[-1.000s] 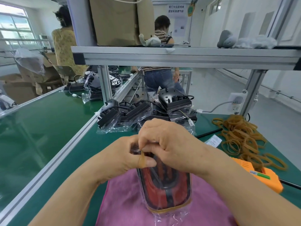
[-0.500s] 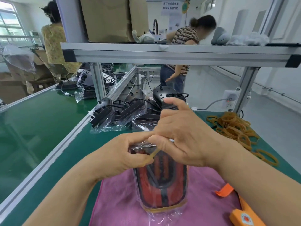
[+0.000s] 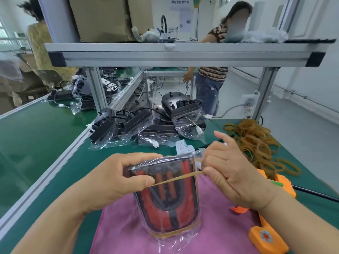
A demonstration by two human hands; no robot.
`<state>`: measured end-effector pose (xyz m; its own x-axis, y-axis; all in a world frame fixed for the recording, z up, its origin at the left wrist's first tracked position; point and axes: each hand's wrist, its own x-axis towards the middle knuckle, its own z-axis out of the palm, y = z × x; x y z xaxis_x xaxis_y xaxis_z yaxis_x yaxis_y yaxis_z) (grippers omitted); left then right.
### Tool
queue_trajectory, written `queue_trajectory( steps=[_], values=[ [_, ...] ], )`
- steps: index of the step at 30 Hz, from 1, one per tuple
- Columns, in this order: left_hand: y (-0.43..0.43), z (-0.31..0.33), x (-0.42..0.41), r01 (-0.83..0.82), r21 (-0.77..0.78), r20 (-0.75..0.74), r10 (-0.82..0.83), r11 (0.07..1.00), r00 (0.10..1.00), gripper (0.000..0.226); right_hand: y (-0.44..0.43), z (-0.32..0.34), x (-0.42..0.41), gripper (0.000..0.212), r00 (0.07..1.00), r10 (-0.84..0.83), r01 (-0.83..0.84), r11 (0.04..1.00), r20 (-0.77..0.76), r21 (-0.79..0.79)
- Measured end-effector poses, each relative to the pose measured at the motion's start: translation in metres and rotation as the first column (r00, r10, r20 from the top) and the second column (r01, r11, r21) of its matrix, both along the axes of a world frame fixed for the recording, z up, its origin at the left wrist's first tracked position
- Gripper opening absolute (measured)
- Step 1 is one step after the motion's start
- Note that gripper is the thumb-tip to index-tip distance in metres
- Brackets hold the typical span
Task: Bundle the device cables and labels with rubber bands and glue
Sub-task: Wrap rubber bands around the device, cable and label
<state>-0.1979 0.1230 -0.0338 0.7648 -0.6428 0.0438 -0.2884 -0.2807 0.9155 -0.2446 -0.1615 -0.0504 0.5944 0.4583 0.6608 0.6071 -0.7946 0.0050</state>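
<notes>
red-and-black device (image 3: 165,198), rounded at its lower end and sealed in a glossy, crinkled clear bag, at centre with that end on a soft pink cloth (image 3: 220,230). a thin tan rubber band (image 3: 176,178) is stretched taut across its upper face; a second band (image 3: 172,235) circles the lower end. the left hand (image 3: 117,180) grips the device's top left corner, thumb pinning one end of the band. the right hand (image 3: 233,178) pinches the other end, forefinger raised. white paper labels (image 3: 183,147) lie just behind. right: a tangled heap of rubber bands (image 3: 256,142) and an orange plastic glue gun (image 3: 267,239). beyond: black devices in bags (image 3: 139,123) on the green table (image 3: 36,136).
</notes>
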Motion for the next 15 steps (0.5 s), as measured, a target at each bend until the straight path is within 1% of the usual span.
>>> queue_trajectory(
  steps=[3, 5, 6, 7, 8, 9, 10, 11, 12, 15],
  values=[
    [-0.002, 0.002, -0.001, 0.012, 0.004, 0.009, -0.012, 1.0, 1.0, 0.048, -0.001, -0.012, 0.003, 0.05, 0.99, 0.078, -0.064, 0.99, -0.115, 0.125],
    [-0.005, 0.004, -0.002, 0.02, 0.011, 0.014, -0.02, 1.0, 1.0, 0.047, 0.0, -0.019, 0.003, 0.043, 0.954, 0.182, -0.11, 0.952, -0.239, 0.287],
    [-0.007, 0.005, -0.003, 0.02, 0.014, 0.018, -0.021, 1.0, 1.0, 0.046, 0.001, -0.022, 0.002, 0.04, 0.917, 0.236, -0.094, 0.911, -0.32, 0.401],
    [-0.009, 0.006, -0.002, 0.019, 0.019, 0.023, -0.02, 1.0, 1.0, 0.046, 0.001, -0.024, 0.001, 0.039, 0.864, 0.304, -0.048, 0.843, -0.402, 0.536],
    [-0.011, 0.006, -0.002, 0.017, 0.027, 0.032, -0.018, 0.999, 0.999, 0.046, 0.002, -0.024, 0.0, 0.038, 0.792, 0.407, 0.016, 0.732, -0.455, 0.681],
    [-0.013, 0.007, -0.001, 0.015, 0.039, 0.04, -0.017, 0.999, 0.999, 0.045, 0.004, -0.023, -0.002, 0.038, 0.716, 0.527, 0.088, 0.583, -0.458, 0.808],
    [-0.015, 0.007, -0.001, 0.017, 0.051, 0.046, -0.02, 0.999, 0.999, 0.045, 0.004, -0.023, -0.004, 0.038, 0.645, 0.637, 0.173, 0.417, -0.422, 0.892],
    [-0.016, 0.008, 0.0, 0.023, 0.06, 0.048, -0.025, 0.998, 0.999, 0.045, 0.004, -0.022, -0.005, 0.036, 0.598, 0.708, 0.253, 0.279, -0.377, 0.926],
    [-0.017, 0.008, 0.0, 0.027, 0.065, 0.046, -0.03, 0.998, 0.998, 0.044, 0.006, -0.022, -0.006, 0.032, 0.578, 0.741, 0.311, 0.187, -0.342, 0.932],
    [-0.017, 0.008, 0.002, 0.006, 0.073, 0.033, -0.009, 0.997, 0.999, 0.044, 0.014, -0.024, -0.009, 0.009, 0.586, 0.762, 0.407, 0.017, -0.276, 0.913]
  ],
)
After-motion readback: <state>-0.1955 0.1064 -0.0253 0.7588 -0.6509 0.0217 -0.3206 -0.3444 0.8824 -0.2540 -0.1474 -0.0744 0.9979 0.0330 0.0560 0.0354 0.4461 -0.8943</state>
